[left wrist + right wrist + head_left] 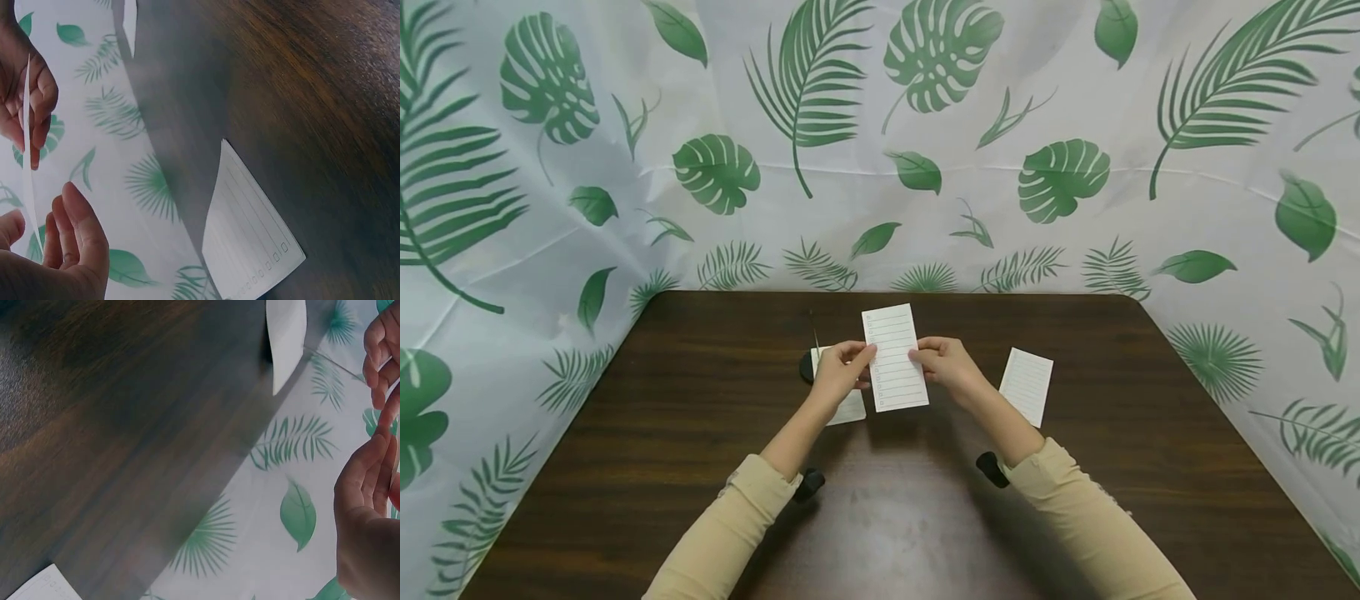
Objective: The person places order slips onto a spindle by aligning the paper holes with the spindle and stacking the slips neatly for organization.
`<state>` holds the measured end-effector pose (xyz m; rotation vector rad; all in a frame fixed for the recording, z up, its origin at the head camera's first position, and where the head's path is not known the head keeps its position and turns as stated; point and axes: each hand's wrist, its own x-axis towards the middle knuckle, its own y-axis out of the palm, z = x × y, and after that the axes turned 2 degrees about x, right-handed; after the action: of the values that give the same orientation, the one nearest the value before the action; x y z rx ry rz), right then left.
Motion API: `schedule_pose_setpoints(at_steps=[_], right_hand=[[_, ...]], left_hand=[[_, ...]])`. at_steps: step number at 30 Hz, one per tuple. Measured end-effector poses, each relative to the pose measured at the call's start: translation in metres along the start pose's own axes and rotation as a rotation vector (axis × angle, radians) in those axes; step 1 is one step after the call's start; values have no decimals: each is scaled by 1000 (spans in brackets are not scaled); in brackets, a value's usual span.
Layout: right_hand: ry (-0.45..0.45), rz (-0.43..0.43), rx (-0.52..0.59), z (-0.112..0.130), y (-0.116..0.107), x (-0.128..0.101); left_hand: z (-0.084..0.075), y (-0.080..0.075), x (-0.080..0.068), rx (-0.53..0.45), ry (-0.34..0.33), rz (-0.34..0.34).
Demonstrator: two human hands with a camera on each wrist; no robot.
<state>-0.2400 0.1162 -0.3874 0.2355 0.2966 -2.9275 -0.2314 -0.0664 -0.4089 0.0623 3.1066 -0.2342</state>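
A white checklist sheet [897, 358] with ruled lines and small boxes down its left side is held up above the table, its face toward me. My left hand [841, 371] pinches its left edge, thumb in front and fingers behind. On the opposite edge my right hand [953, 367] pinches it the same way. The left wrist view shows the sheet [28, 144] nearly edge-on between both hands. Behind my left hand, partly hidden, is another lined paper [848, 410], its checkboxes visible in the left wrist view.
A black round object [807, 367] with a thin upright rod [816, 329] stands by the left paper. To the right, near my forearm, lies a further lined sheet [1027, 385]. A leaf-patterned curtain [925, 225] hangs behind the dark wooden table [895, 517].
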Motion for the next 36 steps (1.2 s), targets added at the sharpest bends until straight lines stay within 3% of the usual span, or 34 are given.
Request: schedule_pose_setpoints(at_steps=[14, 25, 36], right_hand=[[-20, 47, -25, 0, 9, 1], [-38, 119, -154, 0, 15, 4], [-35, 111, -184, 19, 27, 14]], left_hand=[[-1, -3, 1, -3, -12, -79], [-6, -18, 9, 10, -32, -144], [-19, -35, 19, 3, -5, -172]])
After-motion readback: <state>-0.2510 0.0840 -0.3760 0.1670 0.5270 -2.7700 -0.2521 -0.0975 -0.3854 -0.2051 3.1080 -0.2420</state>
